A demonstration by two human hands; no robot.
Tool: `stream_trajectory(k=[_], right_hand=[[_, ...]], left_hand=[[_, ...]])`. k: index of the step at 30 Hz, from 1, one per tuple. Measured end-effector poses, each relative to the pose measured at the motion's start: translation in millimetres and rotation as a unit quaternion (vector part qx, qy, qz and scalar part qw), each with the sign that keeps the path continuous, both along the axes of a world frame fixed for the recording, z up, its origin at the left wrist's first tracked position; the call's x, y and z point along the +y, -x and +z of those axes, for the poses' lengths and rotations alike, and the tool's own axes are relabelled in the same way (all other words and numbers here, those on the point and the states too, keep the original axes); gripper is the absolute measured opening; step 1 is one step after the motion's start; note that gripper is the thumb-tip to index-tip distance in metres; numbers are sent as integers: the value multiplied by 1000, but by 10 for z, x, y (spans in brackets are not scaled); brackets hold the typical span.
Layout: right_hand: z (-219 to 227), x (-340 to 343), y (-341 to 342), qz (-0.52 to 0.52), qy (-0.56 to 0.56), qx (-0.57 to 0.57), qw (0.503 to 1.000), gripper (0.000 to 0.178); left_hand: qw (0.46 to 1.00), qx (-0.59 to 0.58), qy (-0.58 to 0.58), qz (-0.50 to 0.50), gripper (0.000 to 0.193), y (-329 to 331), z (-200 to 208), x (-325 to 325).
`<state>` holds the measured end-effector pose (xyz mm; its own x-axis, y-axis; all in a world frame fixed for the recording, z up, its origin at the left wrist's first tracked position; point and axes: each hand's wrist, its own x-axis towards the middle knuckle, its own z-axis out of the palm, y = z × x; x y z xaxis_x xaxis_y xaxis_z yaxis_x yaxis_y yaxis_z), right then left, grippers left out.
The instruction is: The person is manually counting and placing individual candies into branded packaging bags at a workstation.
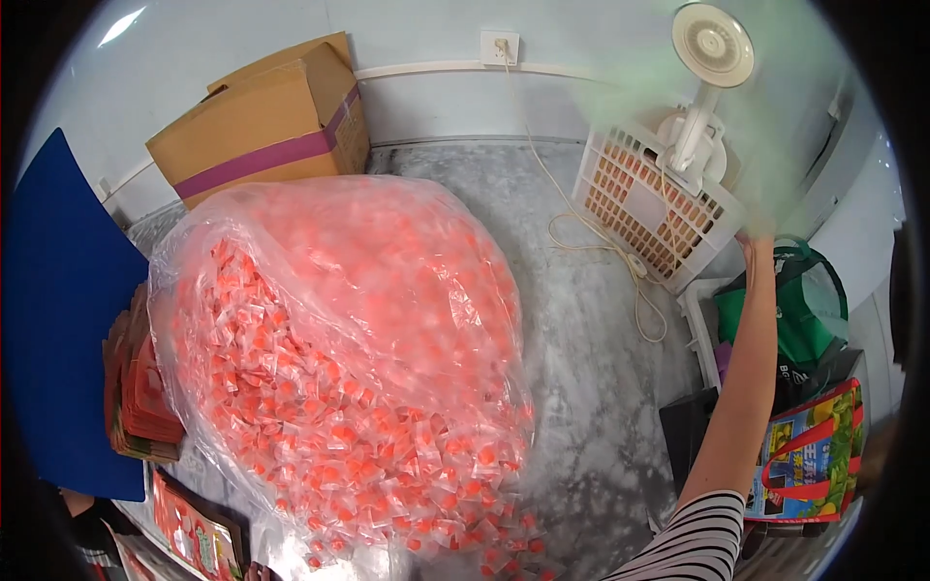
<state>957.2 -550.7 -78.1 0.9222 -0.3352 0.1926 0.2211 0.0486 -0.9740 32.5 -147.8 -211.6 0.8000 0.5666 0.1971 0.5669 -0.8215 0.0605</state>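
Observation:
My right arm, in a black-and-white striped sleeve, reaches up the right side. At its end my right hand (759, 242) is beside the near right corner of a white plastic crate (620, 174). Its fingers are hidden or lost in the blur there, so its grip does not show. On the crate stands a white electric fan (713, 45) with pale green blades smeared by motion. My left hand is not in view. A big clear plastic bag (387, 252) full of small wrapped red-orange pieces (358, 474) lies open toward me, some pieces spilling at its lower edge.
A cardboard box (252, 126) stands behind the bag. Left are a blue panel (73, 320), stacked packages (145, 387) and part of another person (79, 504). A cord (552, 174) runs to the wall socket (500, 48). Shopping bags (809, 450) stand right.

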Motion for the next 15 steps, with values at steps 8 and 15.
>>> stream_trajectory(k=[8, 15], right_hand=[[-202, -190, -348, -156, 213, -15, 964, 40], [-319, -588, -691, -132, 184, -38, 973, 41]], left_hand=[[1000, -27, 6, 3, 51, -18, 16, -9], [1000, 2, -17, 4, 53, 33, -62, 1]])
